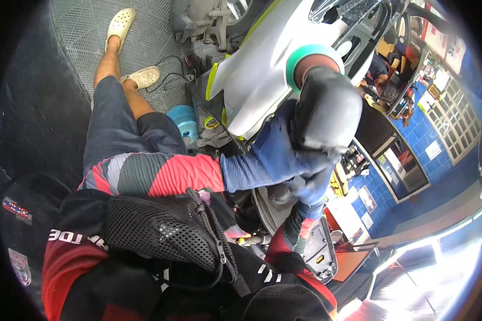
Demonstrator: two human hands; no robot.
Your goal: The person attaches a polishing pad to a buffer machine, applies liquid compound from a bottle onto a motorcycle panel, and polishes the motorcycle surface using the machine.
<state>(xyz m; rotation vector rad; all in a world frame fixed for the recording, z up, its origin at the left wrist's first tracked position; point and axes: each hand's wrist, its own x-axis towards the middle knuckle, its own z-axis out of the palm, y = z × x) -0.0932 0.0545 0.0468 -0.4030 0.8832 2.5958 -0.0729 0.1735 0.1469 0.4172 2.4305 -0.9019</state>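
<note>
A power polisher with a rounded black body (329,109) is between my hands. Its pad (297,59), green at the rim with a reddish backing, is against or very near a glossy white vehicle panel (257,80) with lime-yellow edging. My left hand (276,147), in a blue knitted-cuff glove, is closed around the polisher behind its head. My right hand (308,187), also blue-gloved and somewhat blurred, is closed at the rear of the tool. The tool hides most of the fingers of both hands. Contact under the pad is partly hidden.
A blue round container (183,120) stands by my legs, near a dark cable (171,77) on the ribbed floor mat (80,37). Grey vehicle parts (209,27) lie beyond. Another person (383,80) is in the background. A counter and blue tiled wall (431,152) are at right.
</note>
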